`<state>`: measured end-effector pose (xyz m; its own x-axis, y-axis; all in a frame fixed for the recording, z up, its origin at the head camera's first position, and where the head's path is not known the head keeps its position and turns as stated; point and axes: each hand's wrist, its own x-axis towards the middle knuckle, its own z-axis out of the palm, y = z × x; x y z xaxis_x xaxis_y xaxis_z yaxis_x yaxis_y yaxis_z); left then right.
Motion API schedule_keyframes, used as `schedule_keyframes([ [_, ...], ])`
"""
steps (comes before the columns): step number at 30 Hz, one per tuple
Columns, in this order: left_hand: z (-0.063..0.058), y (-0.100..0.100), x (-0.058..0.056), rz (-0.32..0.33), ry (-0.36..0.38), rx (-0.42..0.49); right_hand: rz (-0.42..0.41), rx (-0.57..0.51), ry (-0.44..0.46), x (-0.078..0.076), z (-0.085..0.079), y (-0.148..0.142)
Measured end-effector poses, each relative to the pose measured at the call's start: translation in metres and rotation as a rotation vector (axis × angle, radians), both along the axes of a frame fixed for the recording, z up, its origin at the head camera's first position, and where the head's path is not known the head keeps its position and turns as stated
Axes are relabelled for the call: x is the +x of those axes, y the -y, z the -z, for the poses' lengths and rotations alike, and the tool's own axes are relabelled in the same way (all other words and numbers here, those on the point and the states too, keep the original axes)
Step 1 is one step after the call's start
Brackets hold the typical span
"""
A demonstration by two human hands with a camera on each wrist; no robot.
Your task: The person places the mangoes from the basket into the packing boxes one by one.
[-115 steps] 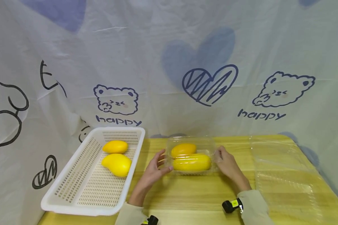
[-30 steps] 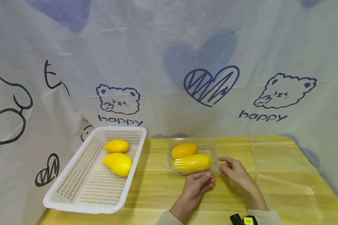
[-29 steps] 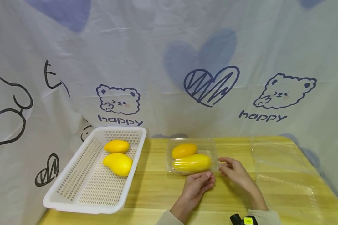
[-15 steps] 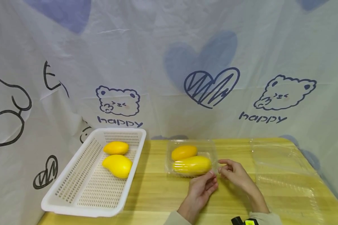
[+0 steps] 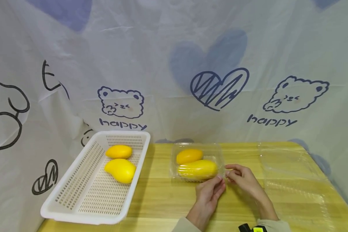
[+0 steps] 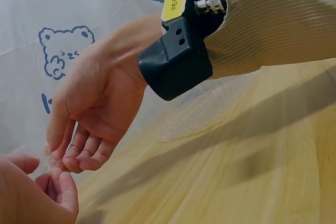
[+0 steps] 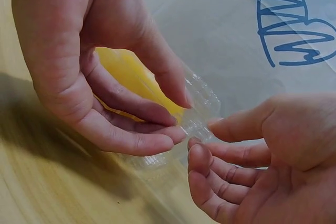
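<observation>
A clear plastic clamshell box lies on the table in the head view, with an orange-yellow mango and a longer yellow mango inside. My left hand pinches the rim at its near right corner. Just beyond, my right hand has thumb and fingers on the right side of that same corner. In the right wrist view the fingertips of the left hand and the right hand almost meet at the transparent edge. The left wrist view shows the right hand from the side.
At left stands a white perforated basket holding a smaller mango and a larger mango. More clear plastic packaging lies on the right of the wooden table. A printed white cloth hangs behind.
Since the earliest frame, my left hand has gone from the box's left side to its near right corner, and the right hand has come slightly nearer. Lately the left hand edged right.
</observation>
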<state>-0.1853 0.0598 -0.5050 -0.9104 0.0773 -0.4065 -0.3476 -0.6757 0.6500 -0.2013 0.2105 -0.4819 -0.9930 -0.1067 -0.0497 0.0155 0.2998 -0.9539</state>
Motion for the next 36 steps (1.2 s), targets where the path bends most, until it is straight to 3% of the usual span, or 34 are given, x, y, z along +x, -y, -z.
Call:
schedule_keyframes([
  [24, -0.004, -0.005, -0.001, -0.025, -0.007, -0.039, 0.026, -0.021, 0.013, -0.001, -0.004, 0.001],
  [30, -0.001, 0.002, 0.002, 0.022, -0.043, -0.031, 0.042, -0.028, 0.02, -0.001, -0.001, 0.002],
  [36, 0.0, 0.017, 0.007, 0.151, -0.081, -0.158, 0.049, -0.029, 0.025, -0.002, 0.002, 0.004],
])
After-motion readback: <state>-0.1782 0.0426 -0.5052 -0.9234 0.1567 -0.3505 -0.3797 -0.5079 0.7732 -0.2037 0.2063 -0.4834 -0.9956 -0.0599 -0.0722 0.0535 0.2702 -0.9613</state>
